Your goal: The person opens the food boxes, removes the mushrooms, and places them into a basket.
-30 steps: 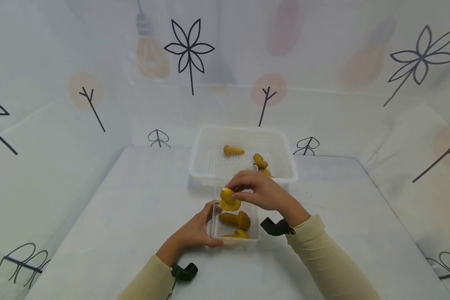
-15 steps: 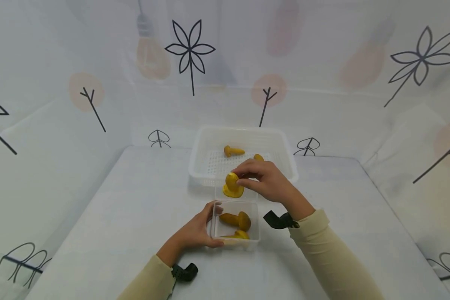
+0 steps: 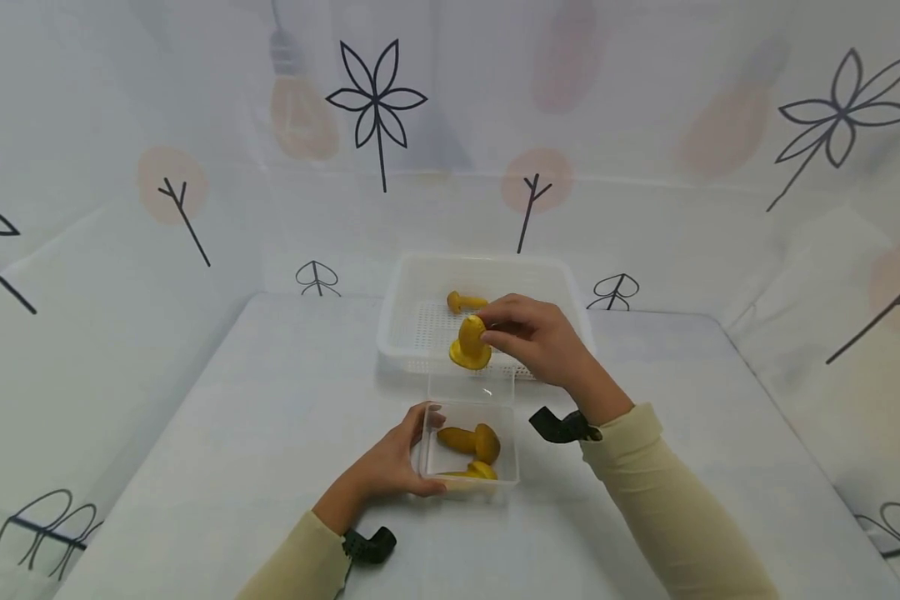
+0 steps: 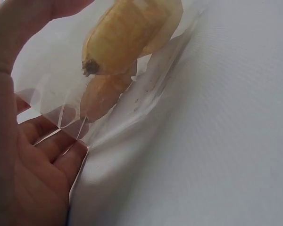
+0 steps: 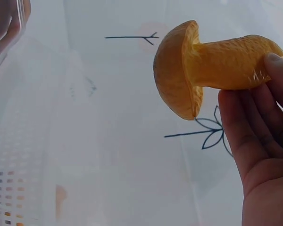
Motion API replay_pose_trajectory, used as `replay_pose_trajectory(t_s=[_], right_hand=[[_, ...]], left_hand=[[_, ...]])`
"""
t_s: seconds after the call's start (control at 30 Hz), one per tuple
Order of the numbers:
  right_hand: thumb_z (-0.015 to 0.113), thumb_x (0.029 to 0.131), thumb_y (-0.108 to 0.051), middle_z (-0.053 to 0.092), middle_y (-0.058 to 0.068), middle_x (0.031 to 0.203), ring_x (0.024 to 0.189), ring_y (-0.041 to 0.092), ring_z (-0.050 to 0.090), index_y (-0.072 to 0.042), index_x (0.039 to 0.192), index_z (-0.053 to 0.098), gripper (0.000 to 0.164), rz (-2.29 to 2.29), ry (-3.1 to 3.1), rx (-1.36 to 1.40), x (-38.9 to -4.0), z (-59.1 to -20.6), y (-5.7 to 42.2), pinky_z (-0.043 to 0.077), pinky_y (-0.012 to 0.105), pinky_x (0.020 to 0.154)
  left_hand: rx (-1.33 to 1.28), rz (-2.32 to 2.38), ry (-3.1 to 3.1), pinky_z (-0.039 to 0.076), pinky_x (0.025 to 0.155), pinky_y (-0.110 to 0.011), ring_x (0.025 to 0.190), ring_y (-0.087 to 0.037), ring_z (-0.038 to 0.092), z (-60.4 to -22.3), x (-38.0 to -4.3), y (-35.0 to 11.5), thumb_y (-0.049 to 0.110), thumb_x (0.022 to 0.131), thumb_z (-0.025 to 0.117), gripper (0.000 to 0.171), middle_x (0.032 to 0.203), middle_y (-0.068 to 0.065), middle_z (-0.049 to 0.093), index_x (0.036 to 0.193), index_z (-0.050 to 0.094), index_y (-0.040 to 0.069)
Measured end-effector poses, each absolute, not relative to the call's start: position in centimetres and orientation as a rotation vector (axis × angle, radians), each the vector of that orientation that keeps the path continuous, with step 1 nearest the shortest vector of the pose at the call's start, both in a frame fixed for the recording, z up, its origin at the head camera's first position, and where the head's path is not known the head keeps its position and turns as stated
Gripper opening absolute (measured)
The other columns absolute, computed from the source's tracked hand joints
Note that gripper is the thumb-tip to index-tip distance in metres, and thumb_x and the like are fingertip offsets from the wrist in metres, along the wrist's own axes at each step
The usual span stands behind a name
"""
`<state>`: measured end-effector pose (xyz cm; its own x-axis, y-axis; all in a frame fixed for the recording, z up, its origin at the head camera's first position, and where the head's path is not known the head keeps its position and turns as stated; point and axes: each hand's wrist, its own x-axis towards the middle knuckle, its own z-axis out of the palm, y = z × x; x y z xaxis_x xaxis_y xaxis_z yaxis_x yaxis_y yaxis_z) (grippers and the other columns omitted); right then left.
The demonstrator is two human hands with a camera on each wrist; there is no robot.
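Note:
My right hand [image 3: 536, 340] pinches a yellow mushroom [image 3: 470, 343] by its stem, cap down, above the near edge of a white basket [image 3: 401, 287]. The right wrist view shows the mushroom [image 5: 212, 66] whole, with thumb and fingers at the stem's end. Below it, a clear plastic box [image 3: 517, 454] stands on the table with its clear lid [image 3: 471, 387] raised at the back. My left hand [image 3: 390, 462] holds the box's left side, thumb in front and fingers behind. Inside lie yellow-brown mushrooms [image 3: 461, 440], seen through the wall in the left wrist view [image 4: 122, 37].
The basket has a perforated floor and stands at the table's far side. One mushroom [image 3: 465, 302] lies in it near the back; my right hand hides the basket's right part. A patterned white cloth [image 3: 435, 150] rises behind and beside the table [image 3: 270, 400].
My right hand has lifted the mushroom up and away from above the box, toward the basket's near edge. My left hand and the box stay in place.

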<state>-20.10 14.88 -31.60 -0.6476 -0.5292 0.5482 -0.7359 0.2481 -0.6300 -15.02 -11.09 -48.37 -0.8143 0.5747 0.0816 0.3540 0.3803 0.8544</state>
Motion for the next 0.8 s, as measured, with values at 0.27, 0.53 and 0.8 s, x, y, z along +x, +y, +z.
replay_pose_trajectory(t_s=[0.27, 0.53, 0.8], right_hand=[[0.067, 0.088, -0.005, 0.066, 0.008, 0.11, 0.092, 0.015, 0.066, -0.004, 0.115, 0.067, 0.027, 1.37, -2.275, 1.045, -20.5, -30.6, 15.2, 0.056, 0.019, 0.08], [0.066, 0.091, -0.009, 0.066, 0.006, 0.111, 0.092, 0.01, 0.065, -0.007, 0.115, 0.068, 0.025, 1.321, -2.258, 0.895, -21.7, -30.4, 16.1, 0.054, 0.016, 0.081], [0.063, 0.094, -0.021, 0.066, 0.004, 0.114, 0.102, 0.018, 0.065, -0.011, 0.12, 0.066, 0.029, 1.258, -2.348, 0.725, -23.3, -30.6, 17.3, 0.055, 0.022, 0.088]], left_hand=[[0.814, 1.385, 2.443, 0.034, 0.115, -0.043, 0.134, -0.014, 0.044, -48.5, -15.1, -11.3, 0.041, 0.064, 0.086, 0.107, 0.14, -0.006, 0.047, 0.146, 0.025, 0.013], [0.816, 1.379, 2.458, 0.035, 0.114, -0.047, 0.134, -0.018, 0.046, -48.2, -14.9, -11.5, 0.043, 0.064, 0.086, 0.106, 0.137, -0.004, 0.048, 0.145, 0.025, 0.013], [0.812, 1.365, 2.47, 0.034, 0.114, -0.046, 0.134, -0.015, 0.045, -48.5, -15.1, -11.5, 0.044, 0.064, 0.086, 0.107, 0.137, -0.002, 0.048, 0.146, 0.024, 0.014]])
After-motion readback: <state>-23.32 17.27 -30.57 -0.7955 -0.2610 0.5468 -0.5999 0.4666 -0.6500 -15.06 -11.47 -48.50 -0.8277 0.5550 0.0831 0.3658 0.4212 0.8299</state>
